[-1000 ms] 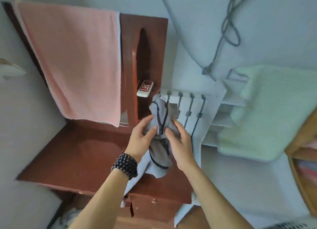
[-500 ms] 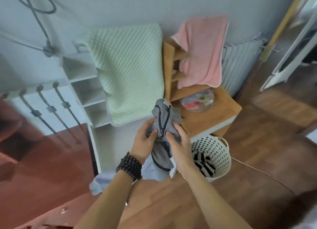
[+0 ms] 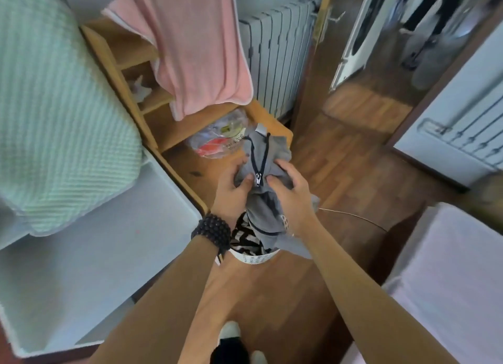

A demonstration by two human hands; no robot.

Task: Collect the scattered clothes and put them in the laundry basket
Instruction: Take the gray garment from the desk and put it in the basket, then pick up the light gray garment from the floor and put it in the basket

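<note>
Basket, formerly at 4 o'clock of the hands, now directly beneath. Left hand (image 3: 231,185) and right hand (image 3: 290,190): fingers pinched on grey zip garment (image 3: 262,200), bunched for dropping. Laundry basket (image 3: 254,257) at 6 o'clock holds striped clothing (image 3: 245,237).

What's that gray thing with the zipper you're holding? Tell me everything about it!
The gray garment looks like soft, thin cloth, all bunched and crumpled. A dark zipper runs down its front, with a small metal pull near the thumbs. The left hand and right hand each grip one side of it. Its lower part hangs down over the white laundry basket, where a black-and-white striped piece already lies. What kind of garment it is cannot be told.
</note>
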